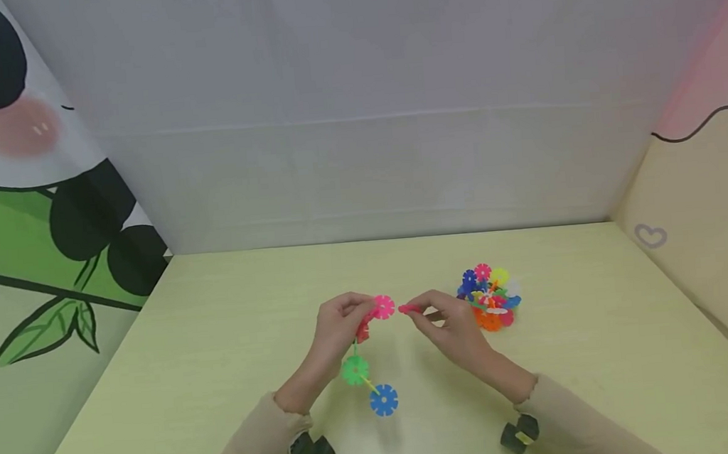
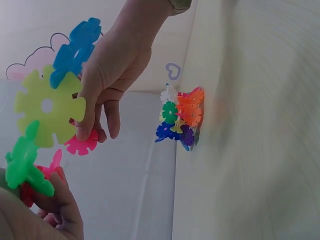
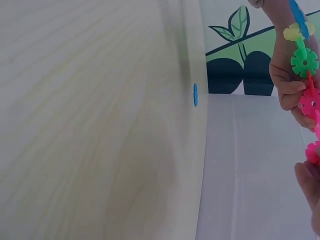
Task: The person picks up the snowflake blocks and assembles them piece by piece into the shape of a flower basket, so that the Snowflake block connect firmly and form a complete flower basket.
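My left hand pinches a chain of notched snowflake discs near its top end. A pink disc sticks out past the fingertips. Below the hand hang a red disc, a green disc, a yellow disc seen edge-on from the head, and a blue disc at the low end. Just to the right, my right hand pinches a separate pink disc between thumb and forefinger, its edge turned toward the chain's pink disc with a small gap between them.
A pile of loose discs in many colours lies on the pale wooden table, beyond the right hand. A narrow blue piece shows near the table's edge in the right wrist view. Printed panels and a white backdrop enclose the table.
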`<act>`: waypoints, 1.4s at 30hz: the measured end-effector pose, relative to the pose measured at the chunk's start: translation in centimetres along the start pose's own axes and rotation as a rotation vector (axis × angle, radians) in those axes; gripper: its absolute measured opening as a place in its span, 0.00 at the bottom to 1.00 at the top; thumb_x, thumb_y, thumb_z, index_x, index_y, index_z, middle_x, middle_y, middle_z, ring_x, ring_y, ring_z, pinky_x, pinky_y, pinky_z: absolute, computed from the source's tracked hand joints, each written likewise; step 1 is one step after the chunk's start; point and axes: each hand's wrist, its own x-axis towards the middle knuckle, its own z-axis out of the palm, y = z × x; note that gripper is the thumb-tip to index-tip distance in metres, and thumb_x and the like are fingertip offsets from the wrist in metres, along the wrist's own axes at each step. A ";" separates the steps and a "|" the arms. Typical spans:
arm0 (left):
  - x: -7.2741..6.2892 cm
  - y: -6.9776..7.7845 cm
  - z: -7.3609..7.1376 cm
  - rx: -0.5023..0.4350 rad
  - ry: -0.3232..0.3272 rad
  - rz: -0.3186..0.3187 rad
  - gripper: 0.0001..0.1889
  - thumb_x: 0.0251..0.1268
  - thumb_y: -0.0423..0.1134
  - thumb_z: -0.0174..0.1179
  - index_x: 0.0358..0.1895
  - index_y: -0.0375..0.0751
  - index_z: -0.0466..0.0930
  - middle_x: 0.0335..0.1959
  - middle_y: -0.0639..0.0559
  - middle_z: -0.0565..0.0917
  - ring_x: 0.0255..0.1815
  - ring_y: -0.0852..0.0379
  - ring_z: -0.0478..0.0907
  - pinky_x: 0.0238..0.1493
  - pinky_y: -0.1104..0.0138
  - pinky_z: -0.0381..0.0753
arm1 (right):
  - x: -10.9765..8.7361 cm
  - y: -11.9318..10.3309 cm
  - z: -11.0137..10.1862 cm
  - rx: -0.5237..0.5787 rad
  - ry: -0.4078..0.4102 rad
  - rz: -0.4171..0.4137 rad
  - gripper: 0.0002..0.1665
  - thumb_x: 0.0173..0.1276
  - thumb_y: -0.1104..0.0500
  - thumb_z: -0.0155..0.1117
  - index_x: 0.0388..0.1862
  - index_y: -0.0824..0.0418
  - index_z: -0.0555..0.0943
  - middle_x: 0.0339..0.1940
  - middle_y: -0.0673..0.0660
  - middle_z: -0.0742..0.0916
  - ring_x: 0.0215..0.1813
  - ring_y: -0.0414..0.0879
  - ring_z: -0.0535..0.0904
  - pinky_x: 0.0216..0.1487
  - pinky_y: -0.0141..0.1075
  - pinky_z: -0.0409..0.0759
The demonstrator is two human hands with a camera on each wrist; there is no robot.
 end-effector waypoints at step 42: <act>0.1 -0.5 0.7 0.022 0.029 0.032 0.10 0.66 0.35 0.61 0.43 0.30 0.85 0.30 0.46 0.88 0.17 0.63 0.66 0.20 0.75 0.66 | 1.0 -0.1 0.2 -0.100 0.022 -0.249 0.11 0.48 0.75 0.76 0.32 0.68 0.87 0.26 0.58 0.90 0.29 0.46 0.86 0.33 0.23 0.83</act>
